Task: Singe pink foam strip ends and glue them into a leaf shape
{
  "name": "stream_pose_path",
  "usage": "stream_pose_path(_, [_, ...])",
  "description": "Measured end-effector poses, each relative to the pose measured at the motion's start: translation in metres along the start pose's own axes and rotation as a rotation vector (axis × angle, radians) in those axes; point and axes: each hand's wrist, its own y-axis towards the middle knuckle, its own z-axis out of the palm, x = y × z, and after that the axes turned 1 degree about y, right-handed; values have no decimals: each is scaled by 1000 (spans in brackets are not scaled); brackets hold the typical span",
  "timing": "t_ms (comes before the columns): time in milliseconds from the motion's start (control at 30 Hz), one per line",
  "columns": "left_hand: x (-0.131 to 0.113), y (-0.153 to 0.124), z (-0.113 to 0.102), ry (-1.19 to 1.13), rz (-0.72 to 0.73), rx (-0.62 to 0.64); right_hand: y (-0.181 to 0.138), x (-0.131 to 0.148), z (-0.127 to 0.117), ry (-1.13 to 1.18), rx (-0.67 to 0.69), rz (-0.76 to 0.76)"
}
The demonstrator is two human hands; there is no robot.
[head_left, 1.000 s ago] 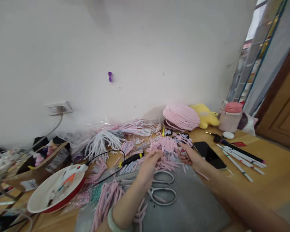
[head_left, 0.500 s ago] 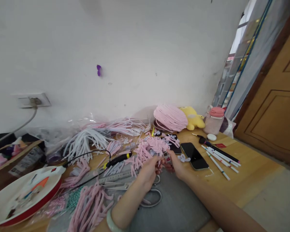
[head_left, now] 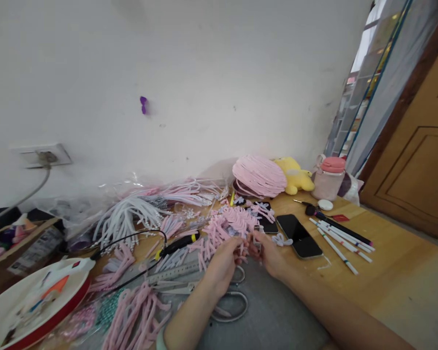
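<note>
My left hand [head_left: 222, 262] and my right hand [head_left: 270, 255] meet over a grey mat [head_left: 273, 316], fingertips pinched together on a small pink pipe-cleaner piece [head_left: 248, 241]. What exactly sits between the fingers is too small to make out well. Just beyond the hands lies a heap of short pink pipe-cleaner pieces [head_left: 229, 221]. Silver scissors [head_left: 229, 304] lie on the mat under my left wrist. A metal ruler [head_left: 175, 272] lies to the left of the hands.
On the wooden table: two dark phones [head_left: 299, 236], several pens [head_left: 341, 238], a pink-lidded jar [head_left: 328, 177], a yellow plush toy [head_left: 295, 175], a pink coil stack [head_left: 259, 175], white pipe cleaners [head_left: 127, 216], a red-rimmed white plate [head_left: 32, 304], a black-handled tool [head_left: 177, 244].
Both hands drew back from the pink heap toward me and came together over the mat. The camera view swung left and steadied.
</note>
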Motion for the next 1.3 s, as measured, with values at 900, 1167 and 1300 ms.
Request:
stream_pose_path(900, [-15,-5,-1,441,232,-55,-4,6,5,-89,-53,138])
stream_pose_path(1167, [-21,-4,-7,858,492,-232,-4,4,6,-150,-81,263])
stream_pose_path(1300, [-20,-4,-9,937,529,-224,-4,3,3,-75,-53,356])
